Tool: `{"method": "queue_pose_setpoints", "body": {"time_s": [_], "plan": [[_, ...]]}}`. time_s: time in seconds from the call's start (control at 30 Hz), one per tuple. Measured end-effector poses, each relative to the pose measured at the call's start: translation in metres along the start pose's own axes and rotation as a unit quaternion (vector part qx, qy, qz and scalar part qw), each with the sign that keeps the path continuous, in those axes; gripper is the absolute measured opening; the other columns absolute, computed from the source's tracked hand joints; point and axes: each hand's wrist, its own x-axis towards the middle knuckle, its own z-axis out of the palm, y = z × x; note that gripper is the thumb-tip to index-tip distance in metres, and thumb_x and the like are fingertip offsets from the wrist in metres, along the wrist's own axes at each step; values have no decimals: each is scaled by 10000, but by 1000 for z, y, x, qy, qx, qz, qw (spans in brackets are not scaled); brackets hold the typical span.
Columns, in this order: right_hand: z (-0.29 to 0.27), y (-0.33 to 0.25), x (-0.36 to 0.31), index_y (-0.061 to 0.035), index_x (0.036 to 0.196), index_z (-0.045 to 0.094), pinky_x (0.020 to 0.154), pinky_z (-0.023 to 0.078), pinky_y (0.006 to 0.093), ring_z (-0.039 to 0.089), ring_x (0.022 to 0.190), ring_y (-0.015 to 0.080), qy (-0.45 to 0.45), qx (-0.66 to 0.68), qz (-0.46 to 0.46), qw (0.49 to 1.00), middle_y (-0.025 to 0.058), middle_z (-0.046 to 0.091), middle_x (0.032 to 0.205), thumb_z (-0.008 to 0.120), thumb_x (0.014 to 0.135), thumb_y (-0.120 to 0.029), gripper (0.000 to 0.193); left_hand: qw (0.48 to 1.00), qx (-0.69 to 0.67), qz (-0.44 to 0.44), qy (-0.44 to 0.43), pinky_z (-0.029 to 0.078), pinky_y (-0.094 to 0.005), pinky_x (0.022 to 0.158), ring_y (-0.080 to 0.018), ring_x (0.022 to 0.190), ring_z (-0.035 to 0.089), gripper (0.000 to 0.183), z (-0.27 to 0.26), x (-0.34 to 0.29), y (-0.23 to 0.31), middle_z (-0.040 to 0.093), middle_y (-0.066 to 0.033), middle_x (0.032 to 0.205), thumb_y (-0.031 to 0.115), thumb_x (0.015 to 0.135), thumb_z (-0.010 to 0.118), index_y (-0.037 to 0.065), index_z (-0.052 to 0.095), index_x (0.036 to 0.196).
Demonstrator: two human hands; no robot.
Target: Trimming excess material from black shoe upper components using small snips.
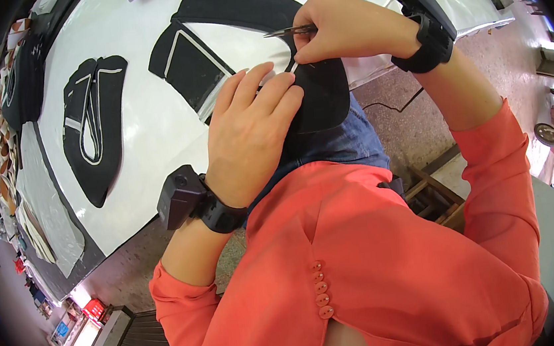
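Observation:
My left hand (252,119) lies flat with fingers stretched out on a curved black fabric piece (323,95), its fingertips near a thin white strip (294,68). Closed at the far edge of that piece, my right hand (343,28) grips pointed metal scissors (282,32), blades toward the left. Its thumb and fingertip also pinch close to the strip's upper end. The scissors' handles are hidden in the palm. White lines edge the angled black panel (191,61) at the left of the piece. The near part of the fabric hangs over the table edge above my lap.
On the white-covered table (147,139) a second black piece with white edging (95,124) lies to the left. Farther left are more black pieces (20,81) and a clear plastic sheet (46,202). A wooden stool frame (433,198) stands on the floor at right.

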Motion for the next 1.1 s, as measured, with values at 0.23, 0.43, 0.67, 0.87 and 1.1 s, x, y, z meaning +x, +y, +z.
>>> {"method": "queue_pose_setpoints", "body": {"time_s": [0.23,0.43,0.67,0.87,1.1], "plan": [[-7,1,4,27,762,666,546,459,319,567,552,159,-11,-3,-41,999,92,586,610,723,777,-232,266,1000,6,-23,-3,477,-469,1008,-303,1193,603,295,1,6,7,668,-41,1236,-14,797,611,62,677,1075],[6,-1,-1,43,771,661,569,466,327,565,572,173,-12,-3,-37,999,109,586,616,720,779,-204,254,998,-36,21,-36,485,-455,990,-304,1191,603,277,-13,4,-10,667,-30,1241,-2,807,596,61,670,1068],[0,-2,-2,41,762,655,568,453,334,540,570,182,-7,16,-35,999,119,580,617,731,761,-215,267,1000,-8,9,-29,488,-453,982,-304,1200,599,295,-7,5,-1,671,-35,1235,1,803,609,66,678,1083],[-1,7,6,36,760,657,564,453,323,556,573,176,-17,4,-81,997,108,590,623,734,753,-208,256,1000,12,4,-3,490,-447,984,-295,1185,608,309,-1,5,4,675,-37,1227,0,798,606,72,686,1088],[-3,-12,-1,31,751,649,566,460,321,560,576,169,-59,8,3,998,101,587,622,728,761,-201,245,998,-26,44,-19,490,-415,992,-257,1168,608,241,-7,5,-12,669,-16,1167,98,813,632,95,671,1051]]}}
